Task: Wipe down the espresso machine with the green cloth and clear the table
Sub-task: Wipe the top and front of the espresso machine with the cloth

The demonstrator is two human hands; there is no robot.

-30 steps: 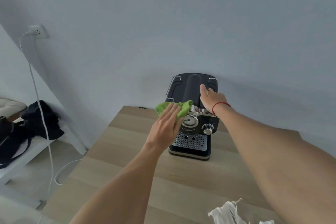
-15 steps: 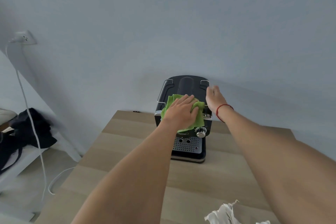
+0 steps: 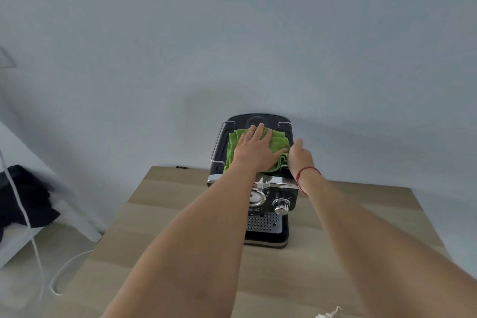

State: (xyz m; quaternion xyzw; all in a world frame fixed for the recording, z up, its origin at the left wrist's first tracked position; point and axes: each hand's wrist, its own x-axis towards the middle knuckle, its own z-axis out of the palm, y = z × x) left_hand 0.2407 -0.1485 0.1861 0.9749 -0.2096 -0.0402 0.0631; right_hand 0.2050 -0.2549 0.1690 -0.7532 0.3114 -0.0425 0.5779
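Presently catalogued, one scene from the head view.

Espresso machine (image 3: 268,204): black body with chrome trim, standing upright on the far part of the tabletop (image 3: 165,214), its back close to the pale wall (image 3: 232,33). Front panel shows a round gauge (image 3: 256,196), a chrome knob (image 3: 281,206) and a perforated drip grille (image 3: 262,222) below them. A chrome rail (image 3: 216,144) runs along the left edge of its top.

Green cloth (image 3: 277,143): spread over the top of the machine, rumpled at its right edge, partly covered by a hand.

Left hand (image 3: 254,150): laid flat, palm down, fingers extended and slightly spread, pressing on the cloth (not bunching it).

Right hand (image 3: 299,157): set against the right upper edge of the machine, just beside the cloth's rumpled edge, thumb raised; whether its fingers grasp the machine or merely rest against it cannot be told, since they are hidden behind the hand. A red string (image 3: 305,175) circles the wrist.

Crumpled white paper (image 3: 330,313): a scrap only, at the near edge of the tabletop, cut off by the frame.

Surroundings, left: a white cable (image 3: 31,235) hanging down and looping on the floor; dark fabric (image 3: 25,201) heaped on a white ledge.
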